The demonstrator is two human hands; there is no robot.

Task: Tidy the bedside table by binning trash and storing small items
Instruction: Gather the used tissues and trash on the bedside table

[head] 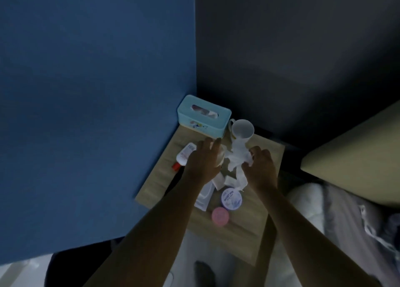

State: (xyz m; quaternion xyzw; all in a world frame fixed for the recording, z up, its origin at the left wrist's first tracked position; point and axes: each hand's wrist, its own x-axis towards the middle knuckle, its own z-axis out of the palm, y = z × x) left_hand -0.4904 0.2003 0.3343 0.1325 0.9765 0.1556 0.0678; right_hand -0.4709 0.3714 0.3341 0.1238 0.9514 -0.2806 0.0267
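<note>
Where blue walls meet, cluttered bedside table (pixel 268 156), bed (pixel 337 204) alongside

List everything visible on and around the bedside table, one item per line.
bedside table: 1, light wood, in the wall corner
tissue box: 1, light blue, back corner of the table
mug: 1, white, right of the tissue box
crumpled tissue: 1 bunch, white, table centre
tube: 1, white with red cap, left side, lying flat
round tin: 1, lilac lid, front
round jar: 1, pink lid, front edge
bedding: grey, right
left hand: over the centre
right hand: gripping the tissue
</note>
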